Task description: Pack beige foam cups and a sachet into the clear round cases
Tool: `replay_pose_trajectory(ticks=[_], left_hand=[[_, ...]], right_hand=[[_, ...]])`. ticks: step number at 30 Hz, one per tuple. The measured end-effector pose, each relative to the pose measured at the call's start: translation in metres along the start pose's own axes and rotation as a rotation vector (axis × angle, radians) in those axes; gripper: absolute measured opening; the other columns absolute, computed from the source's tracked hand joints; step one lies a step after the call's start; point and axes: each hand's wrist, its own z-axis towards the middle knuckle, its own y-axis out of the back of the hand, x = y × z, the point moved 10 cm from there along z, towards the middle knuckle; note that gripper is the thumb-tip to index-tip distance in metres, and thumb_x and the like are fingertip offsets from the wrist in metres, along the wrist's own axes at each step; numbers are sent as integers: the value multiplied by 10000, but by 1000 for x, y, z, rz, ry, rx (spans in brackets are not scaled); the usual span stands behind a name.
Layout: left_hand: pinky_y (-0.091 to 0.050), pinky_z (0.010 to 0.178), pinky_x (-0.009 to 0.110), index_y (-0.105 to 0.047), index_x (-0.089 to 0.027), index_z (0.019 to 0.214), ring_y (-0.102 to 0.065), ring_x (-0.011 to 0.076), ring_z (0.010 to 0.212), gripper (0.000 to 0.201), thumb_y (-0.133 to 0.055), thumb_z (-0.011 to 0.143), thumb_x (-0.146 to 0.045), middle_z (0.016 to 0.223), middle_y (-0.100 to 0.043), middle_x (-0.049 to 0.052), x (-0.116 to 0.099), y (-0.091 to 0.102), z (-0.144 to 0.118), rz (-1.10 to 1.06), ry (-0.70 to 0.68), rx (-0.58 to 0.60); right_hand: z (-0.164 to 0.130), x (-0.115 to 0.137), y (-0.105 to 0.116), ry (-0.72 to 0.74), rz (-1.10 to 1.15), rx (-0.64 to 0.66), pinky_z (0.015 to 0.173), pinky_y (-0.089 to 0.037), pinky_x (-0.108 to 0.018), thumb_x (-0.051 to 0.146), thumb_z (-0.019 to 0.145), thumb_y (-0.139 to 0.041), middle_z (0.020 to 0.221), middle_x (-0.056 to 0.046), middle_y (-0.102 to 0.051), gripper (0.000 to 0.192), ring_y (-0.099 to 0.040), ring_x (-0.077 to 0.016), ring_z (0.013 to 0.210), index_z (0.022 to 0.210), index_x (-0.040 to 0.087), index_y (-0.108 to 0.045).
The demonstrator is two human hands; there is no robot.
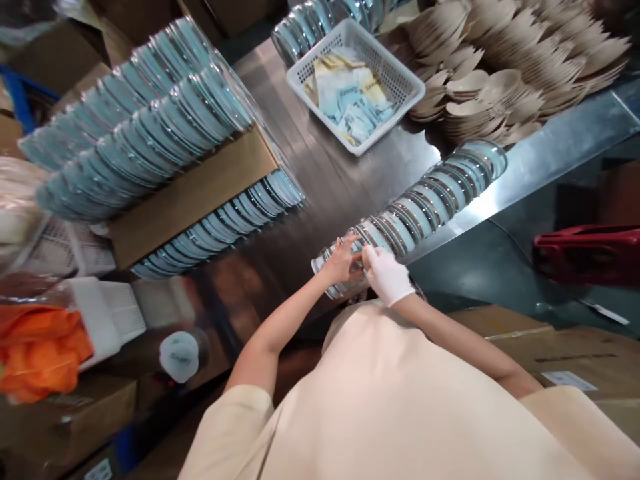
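Lids in a long sleeved row (425,200) lie across the steel surface (320,180), running from the person's hands up toward the pile of beige spoons (510,73). The near end of that row is where the work sits now: both hands meet there, right at the edge of the surface closest to the body.

As a judgement, a good share looks already handled. Several finished rows of lids (135,127) are stacked at the left over a cardboard box (195,193), with more rows lying under it, all in clear wrapping. The row in hand still seems to need something at its near end, though the exact step is too small and blurred to tell. More rows (320,20) wait at the far side beside a white basket (350,83) of paper packets.

The left hand (343,260), bare, has its fingers (350,241) curled partly closed over the end lids, touching the rim of the row from the left. The right hand (387,273) wears a white glove; its fingers (373,255) are bent and pinched close against the same end, touching the lids or their wrapping just beside the left hand. Whether either hand grips a single lid or only the wrapping cannot be told.

A small white-capped bottle (180,357) stands well apart at the lower left.
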Motion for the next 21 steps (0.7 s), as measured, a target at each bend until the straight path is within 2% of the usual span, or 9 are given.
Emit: replay_pose_trajectory(ticks=[2,4,7,10,13,15,17,19,21], left_hand=[[-182,1294,644,-775,-214,1153,-296,407,1563,375,-763,787,-292,1638,-386,125,6,2,2,-54,4,-27],[-237,1304,555,-802,-201,1022,-332,375,1550,274,-777,755,-255,1647,-386,106,10,7,5,-65,14,-69],[-299,1282,511,-799,-186,872,-352,354,1545,130,-772,772,-264,1667,-368,109,8,14,6,-41,17,-114],[-268,1273,580,-808,-206,891,-369,348,1541,130,-739,845,-305,1666,-381,120,4,14,4,-33,29,-108],[-239,1272,608,-819,-215,925,-365,365,1546,138,-731,876,-310,1669,-391,119,2,11,1,-40,32,-86],[-235,1274,609,-812,-209,953,-355,378,1554,151,-733,878,-313,1671,-394,131,3,10,-1,-23,42,-82],[-265,1275,583,-780,-211,1085,-346,355,1567,246,-721,888,-345,1670,-399,153,6,11,-2,4,67,-91],[-294,1281,541,-683,-227,1317,-329,312,1584,443,-689,909,-398,1680,-385,167,8,11,-1,36,97,-92],[-282,1295,521,-502,-247,1534,-280,286,1607,643,-643,934,-430,1709,-330,167,9,7,0,75,132,-51]], right_hand=[[22,21,-24,78,-84,69,836,-542,-376,161,975,-442,1267,-216,-672,504,-632,-309,1077,1463,122,-563],[37,29,-41,193,-80,69,968,-502,-444,187,980,-460,1334,-238,-647,483,-582,-339,1196,1435,80,-581],[41,13,-49,358,-21,-33,1202,-292,-555,284,1003,-478,1523,-174,-558,479,-407,-348,1441,1447,138,-585],[37,-16,-55,438,-21,-92,1259,-174,-531,342,1031,-463,1623,-123,-476,462,-286,-306,1542,1450,196,-591],[44,-34,-65,343,-59,-108,1237,-210,-495,322,1032,-497,1668,-127,-423,445,-298,-294,1547,1458,227,-585],[50,-35,-72,249,-50,-95,1212,-256,-500,288,1028,-511,1666,-154,-421,456,-328,-304,1537,1476,218,-561],[50,-32,-74,224,4,-68,1186,-314,-515,271,1017,-531,1652,-188,-431,472,-345,-321,1534,1480,183,-543],[44,-26,-64,337,104,-38,1169,-370,-523,286,990,-571,1630,-213,-451,515,-373,-328,1526,1482,143,-522],[38,-33,-37,503,223,-22,1149,-430,-513,311,965,-595,1575,-221,-515,533,-456,-313,1475,1461,126,-530]])
